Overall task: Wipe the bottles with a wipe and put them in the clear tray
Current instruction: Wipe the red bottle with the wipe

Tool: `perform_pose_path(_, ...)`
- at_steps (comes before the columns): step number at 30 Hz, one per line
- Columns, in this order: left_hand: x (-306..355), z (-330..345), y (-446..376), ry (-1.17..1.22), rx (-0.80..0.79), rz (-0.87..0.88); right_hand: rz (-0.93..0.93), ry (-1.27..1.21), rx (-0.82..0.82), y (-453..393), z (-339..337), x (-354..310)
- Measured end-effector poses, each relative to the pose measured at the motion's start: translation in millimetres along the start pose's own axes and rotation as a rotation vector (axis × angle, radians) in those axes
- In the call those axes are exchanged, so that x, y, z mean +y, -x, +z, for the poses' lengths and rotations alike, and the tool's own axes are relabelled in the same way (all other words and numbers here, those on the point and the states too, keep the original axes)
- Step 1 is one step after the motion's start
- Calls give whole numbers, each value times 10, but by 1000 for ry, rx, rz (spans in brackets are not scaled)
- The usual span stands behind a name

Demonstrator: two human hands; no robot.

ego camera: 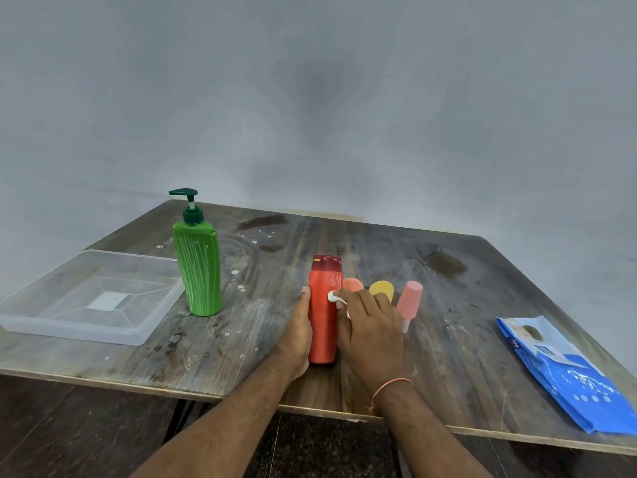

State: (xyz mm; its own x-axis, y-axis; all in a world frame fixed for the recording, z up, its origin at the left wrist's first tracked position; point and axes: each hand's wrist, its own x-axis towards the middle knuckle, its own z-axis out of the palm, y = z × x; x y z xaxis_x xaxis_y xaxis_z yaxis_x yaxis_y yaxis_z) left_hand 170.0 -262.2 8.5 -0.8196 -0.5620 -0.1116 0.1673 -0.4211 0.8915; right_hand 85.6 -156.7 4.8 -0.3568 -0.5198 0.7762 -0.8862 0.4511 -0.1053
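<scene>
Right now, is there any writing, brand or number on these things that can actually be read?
Blue wipes pack: small white letters along its edge, perhaps "mee", too blurred to be sure.
Red bottle: pale marks near the cap, unreadable.
Green pump bottle: white streaks only, no text.
Clear tray: none.

Left hand (297, 334) grips; right hand (370, 331) pinches, pressing.

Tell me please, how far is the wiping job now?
Done: nothing yet; the clear tray holds no bottles. In hand: the left hand steadies the red bottle while the right hand rubs it with a white wipe. Left: the green pump bottle, still white-streaked, and the small bottles behind the hands.
</scene>
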Motion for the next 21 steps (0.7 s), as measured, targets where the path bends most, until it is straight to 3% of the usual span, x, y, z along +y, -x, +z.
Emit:
perform_pose_path(6,-6,-33,-15,0,8,-8,-66,-46,-14,41,-28,31)
perform_pose_path(11,-5,8,-16,29,-11,9,19,-26,-26,2,-9,96)
perform_pose_path(16,-38,-39,-40,20,2,-3,-56,-72,-9,14,-51,38)
perform_pose_path(21,-21,-14,-22,28,-30,20,52,-45,-24,26,-5,105)
